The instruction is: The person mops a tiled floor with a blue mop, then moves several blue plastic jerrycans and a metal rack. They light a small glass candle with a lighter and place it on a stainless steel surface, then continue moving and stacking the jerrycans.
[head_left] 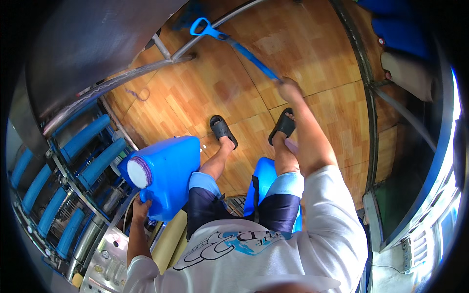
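Observation:
A blue water jug (173, 161) with a white round cap (139, 172) tilts beside my left knee. My left hand (140, 207) is closed around its handle near the cap. Out in front, my right arm reaches forward over the floor. My right hand (290, 91) grips one end of a long blue rod (254, 61) with a loop-shaped far end (201, 27). That loop lies across the view of a metal table rail, and I cannot tell whether they touch. Behind my legs, a second blue container (264, 180) is partly hidden.
A metal table (93, 53) with tubular legs stands at the far left. Below it is a rack of blue cylinders (88, 134), with a panel of gauges (105, 259) nearer me. Dark-framed glass (420, 190) bounds the right side. A person's leg (408, 73) shows at the upper right.

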`<state>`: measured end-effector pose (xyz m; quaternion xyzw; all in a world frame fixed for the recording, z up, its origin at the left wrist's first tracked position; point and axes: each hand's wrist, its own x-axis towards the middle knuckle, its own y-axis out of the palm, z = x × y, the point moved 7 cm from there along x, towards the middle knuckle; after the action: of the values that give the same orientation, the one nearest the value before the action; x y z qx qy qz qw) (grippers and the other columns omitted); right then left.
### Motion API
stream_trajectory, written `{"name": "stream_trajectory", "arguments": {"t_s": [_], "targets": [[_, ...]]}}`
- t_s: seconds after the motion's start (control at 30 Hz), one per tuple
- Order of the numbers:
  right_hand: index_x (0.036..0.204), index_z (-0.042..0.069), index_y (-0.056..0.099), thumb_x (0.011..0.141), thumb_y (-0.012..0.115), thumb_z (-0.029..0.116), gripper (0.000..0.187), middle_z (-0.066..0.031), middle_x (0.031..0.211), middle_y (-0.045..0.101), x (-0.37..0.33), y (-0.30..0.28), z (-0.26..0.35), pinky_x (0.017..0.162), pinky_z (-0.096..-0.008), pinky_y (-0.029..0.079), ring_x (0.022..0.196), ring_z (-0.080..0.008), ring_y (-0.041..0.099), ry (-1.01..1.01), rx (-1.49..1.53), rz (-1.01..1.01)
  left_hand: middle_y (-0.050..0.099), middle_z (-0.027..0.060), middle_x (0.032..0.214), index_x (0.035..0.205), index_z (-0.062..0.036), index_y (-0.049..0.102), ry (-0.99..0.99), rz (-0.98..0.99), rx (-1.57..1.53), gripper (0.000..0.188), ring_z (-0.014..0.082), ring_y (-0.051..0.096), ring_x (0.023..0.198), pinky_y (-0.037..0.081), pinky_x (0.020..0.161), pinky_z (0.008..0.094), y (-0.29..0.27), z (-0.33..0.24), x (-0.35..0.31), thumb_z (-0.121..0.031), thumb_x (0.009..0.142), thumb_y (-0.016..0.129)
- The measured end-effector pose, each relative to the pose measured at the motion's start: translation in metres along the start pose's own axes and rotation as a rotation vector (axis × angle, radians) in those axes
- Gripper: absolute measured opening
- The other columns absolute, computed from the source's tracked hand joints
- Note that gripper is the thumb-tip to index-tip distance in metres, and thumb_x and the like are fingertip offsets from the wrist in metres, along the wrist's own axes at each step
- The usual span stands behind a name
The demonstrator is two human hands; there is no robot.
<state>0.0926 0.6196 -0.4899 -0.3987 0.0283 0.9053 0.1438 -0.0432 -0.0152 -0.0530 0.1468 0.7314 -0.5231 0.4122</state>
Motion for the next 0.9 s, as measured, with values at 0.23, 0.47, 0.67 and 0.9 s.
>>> {"name": "stream_trajectory", "arguments": {"t_s": [0.23, 0.47, 0.67, 0.9], "targets": [[0.123, 0.010, 0.063, 0.092, 0.045, 0.060, 0.062, -0.0177, 0.127, 0.060, -0.074, -0.143, 0.012, 0.101, -0.0450, 0.042, 0.120, -0.0359, 0.055, 0.330, -0.594, -0.099, 0.059, -0.0015, 0.070, 0.093, -0.0072, 0.065, 0.033, 0.005, -0.080, 0.015, 0.0089, 0.054, 0.061, 0.043, 0.057, 0.0253, 0.008, -0.009, -0.032, -0.007, 0.078, 0.065], [0.115, 0.001, 0.066, 0.084, 0.056, 0.066, 0.073, -0.0240, 0.112, 0.066, -0.288, -0.373, 0.084, 0.097, -0.0446, 0.046, 0.111, -0.0390, 0.061, 0.500, -0.978, -0.409, 0.060, -0.0014, 0.070, 0.090, -0.0067, 0.065, 0.076, 0.028, -0.101, 0.012, 0.0087, 0.054, 0.060, 0.043, 0.056, 0.0252, 0.019, -0.010, -0.053, -0.010, 0.078, 0.066], [0.099, -0.003, 0.069, 0.084, 0.060, 0.063, 0.068, -0.0246, 0.098, 0.069, -0.371, -0.442, 0.172, 0.084, -0.0470, 0.052, 0.098, -0.0392, 0.066, 0.615, -1.241, -0.505, 0.060, 0.0000, 0.071, 0.083, -0.0055, 0.065, 0.110, 0.122, -0.136, 0.008, 0.0110, 0.056, 0.063, 0.046, 0.059, 0.0280, 0.018, 0.015, -0.041, -0.010, 0.077, 0.067], [0.105, 0.006, 0.071, 0.088, 0.064, 0.047, 0.044, -0.0204, 0.104, 0.069, -0.348, -0.429, 0.284, 0.087, -0.0428, 0.052, 0.101, -0.0320, 0.067, 0.587, -1.510, -0.645, 0.064, 0.0042, 0.081, 0.094, -0.0043, 0.067, 0.244, 0.046, -0.073, 0.020, 0.0158, 0.060, 0.071, 0.050, 0.068, 0.0315, -0.005, 0.075, -0.026, -0.010, 0.075, 0.068]]}}
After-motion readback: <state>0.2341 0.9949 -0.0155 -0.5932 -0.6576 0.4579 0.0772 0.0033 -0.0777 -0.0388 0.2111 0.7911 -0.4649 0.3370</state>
